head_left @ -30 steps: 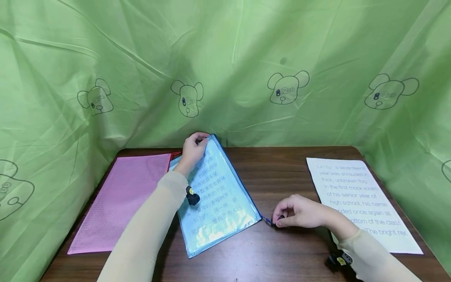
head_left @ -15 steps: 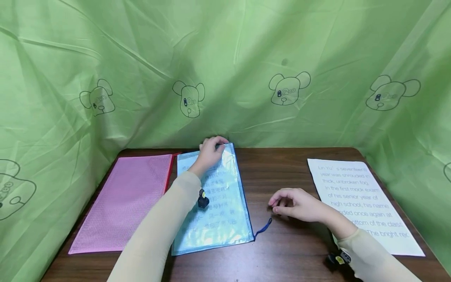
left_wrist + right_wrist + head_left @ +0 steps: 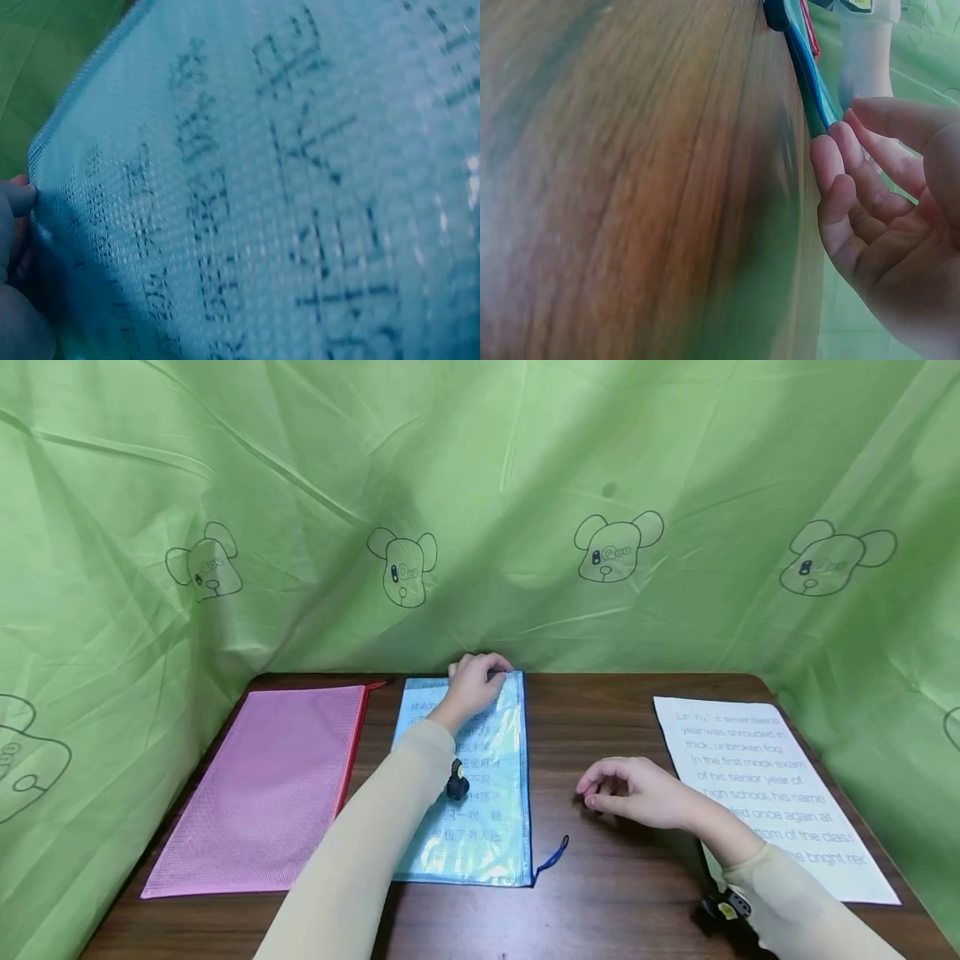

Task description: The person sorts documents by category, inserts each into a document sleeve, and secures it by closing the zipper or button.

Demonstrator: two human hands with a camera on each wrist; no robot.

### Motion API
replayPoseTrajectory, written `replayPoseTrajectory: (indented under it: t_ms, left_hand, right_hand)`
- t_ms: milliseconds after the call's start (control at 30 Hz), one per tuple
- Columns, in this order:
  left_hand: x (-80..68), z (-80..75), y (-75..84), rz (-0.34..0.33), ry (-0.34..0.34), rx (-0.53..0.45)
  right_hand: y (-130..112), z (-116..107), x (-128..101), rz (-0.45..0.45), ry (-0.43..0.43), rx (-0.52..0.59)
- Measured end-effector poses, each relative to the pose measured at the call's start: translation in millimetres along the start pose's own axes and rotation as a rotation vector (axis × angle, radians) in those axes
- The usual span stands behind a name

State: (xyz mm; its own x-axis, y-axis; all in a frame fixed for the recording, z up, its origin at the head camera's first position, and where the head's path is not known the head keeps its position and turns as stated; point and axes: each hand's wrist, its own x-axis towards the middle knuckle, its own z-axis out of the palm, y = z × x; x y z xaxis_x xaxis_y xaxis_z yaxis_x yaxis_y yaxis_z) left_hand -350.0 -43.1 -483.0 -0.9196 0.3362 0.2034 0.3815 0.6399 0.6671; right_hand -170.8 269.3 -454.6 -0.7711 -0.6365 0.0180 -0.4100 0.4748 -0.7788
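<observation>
A translucent light-blue mesh zip pouch (image 3: 472, 785), rectangular and edged in dark blue, lies flat on the dark brown wood-grain table (image 3: 615, 893), its long sides running straight away from the person and a sheet printed with dark characters showing through its woven plastic face. The left hand (image 3: 476, 683) rests on the pouch's far edge near the right-hand corner, with the fingers curled over that edge and gripping it; in the left wrist view the grid texture of the mesh fills the picture and a fingertip (image 3: 16, 201) sits at the pouch's rim. A short dark-blue cord pull (image 3: 552, 858) sticks out from the pouch's near right corner onto the wood. The right hand (image 3: 633, 792) hovers just right of the pouch, apart from it, fingers loosely bent and holding nothing. To the left, just beside the blue pouch, lies a pink mesh zip pouch (image 3: 262, 785) with a red edge, matt and finely gridded. Well to the right lies a white paper sheet (image 3: 772, 793) with large grey print. A creased green plastic sheet with outlined bear heads (image 3: 615, 547) hangs behind the table.
</observation>
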Motion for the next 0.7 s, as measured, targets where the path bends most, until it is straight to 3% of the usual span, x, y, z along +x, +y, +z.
replayPoseTrajectory:
  t_ms: [167,300,533,700]
  left_hand:
    - [-1.4,-10.0,-1.8,-0.025,0.006,0.001]
    - [-9.0,-28.9,-1.1,-0.008,-0.006,-0.009]
    - [-38.6,-72.1,-0.9,0.053,-0.042,-0.005]
    - [-62.6,-90.5,-3.6,0.061,-0.042,0.002]
  right_hand:
    - [0.0,-7.1,-3.7,-0.003,0.020,-0.016]
    - [0.8,-12.6,-7.1,-0.031,0.078,-0.082]
    - [3.9,-24.5,-18.9,-0.056,0.187,-0.218]
    - [5.8,-36.3,-35.5,-0.016,0.224,-0.282]
